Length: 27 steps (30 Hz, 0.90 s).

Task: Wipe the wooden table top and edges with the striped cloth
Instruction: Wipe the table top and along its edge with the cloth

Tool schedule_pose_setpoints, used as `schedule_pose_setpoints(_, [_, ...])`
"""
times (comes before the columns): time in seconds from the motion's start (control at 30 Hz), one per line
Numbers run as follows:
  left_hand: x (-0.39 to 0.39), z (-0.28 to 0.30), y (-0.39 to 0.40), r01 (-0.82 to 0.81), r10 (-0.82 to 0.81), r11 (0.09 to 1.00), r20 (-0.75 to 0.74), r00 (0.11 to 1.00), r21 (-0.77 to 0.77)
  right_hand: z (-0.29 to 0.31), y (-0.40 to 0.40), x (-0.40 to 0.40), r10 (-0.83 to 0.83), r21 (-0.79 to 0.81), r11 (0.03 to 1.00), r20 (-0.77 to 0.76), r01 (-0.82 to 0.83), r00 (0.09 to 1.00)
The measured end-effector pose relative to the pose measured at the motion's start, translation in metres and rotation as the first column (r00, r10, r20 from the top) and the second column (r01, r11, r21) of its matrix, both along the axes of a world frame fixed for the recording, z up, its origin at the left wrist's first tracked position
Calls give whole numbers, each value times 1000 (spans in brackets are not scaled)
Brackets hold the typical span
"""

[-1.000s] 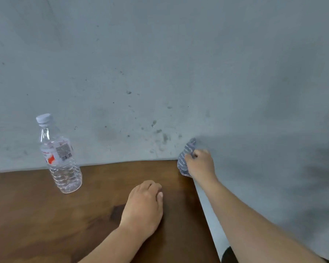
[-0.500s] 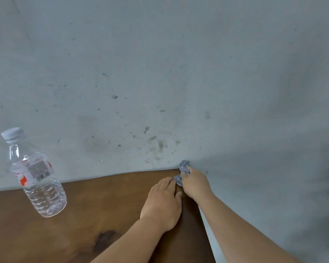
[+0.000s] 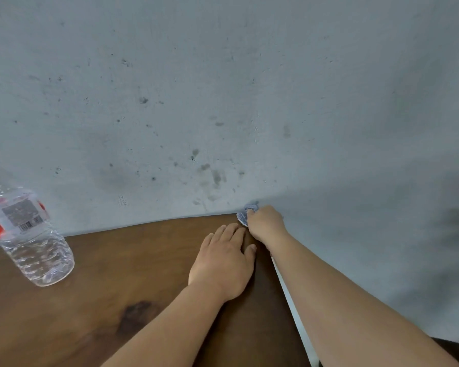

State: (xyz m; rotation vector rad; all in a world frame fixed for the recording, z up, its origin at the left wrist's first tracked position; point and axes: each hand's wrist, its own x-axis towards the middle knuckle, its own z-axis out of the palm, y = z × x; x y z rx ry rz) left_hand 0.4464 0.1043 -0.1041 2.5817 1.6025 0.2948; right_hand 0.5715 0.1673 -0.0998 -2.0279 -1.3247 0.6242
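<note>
The wooden table [image 3: 133, 263] fills the lower left, its far edge against a grey wall and its right edge running down toward me. My right hand [image 3: 265, 223] grips the bunched striped cloth [image 3: 244, 215] at the table's far right corner; only a small blue-grey fold shows beyond the knuckles. My left hand [image 3: 224, 260] rests flat on the table top just left of that corner, fingers straight and pointing toward the cloth.
A clear plastic water bottle [image 3: 29, 234] with a red and white label stands on the table at the far left. The stained grey concrete wall [image 3: 223, 102] rises directly behind the table. A dark knot [image 3: 137, 312] marks the wood near my left forearm.
My left hand has slid forward and right, up beside the right hand, its fingers now straight. The right hand has stayed at the corner with less cloth showing. The view has swung right.
</note>
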Motion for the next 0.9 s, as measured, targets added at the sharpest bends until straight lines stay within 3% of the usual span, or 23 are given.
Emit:
schedule_pose_setpoints(0.23, [0, -1, -1, -2, 2, 1000, 5, 1000, -26, -12, -50, 1, -6, 61, 998, -57, 9, 998])
schedule_pose_setpoints(0.53, [0, 2, -2, 4, -5, 1000, -21, 1000, -30, 11, -20, 1, -28, 4, 1000, -156, 29, 987])
schedule_pose_setpoints(0.9, [-2, 9, -7, 3, -3, 997, -8, 1000, -83, -11, -58, 1, 20, 96, 995, -114, -8, 993])
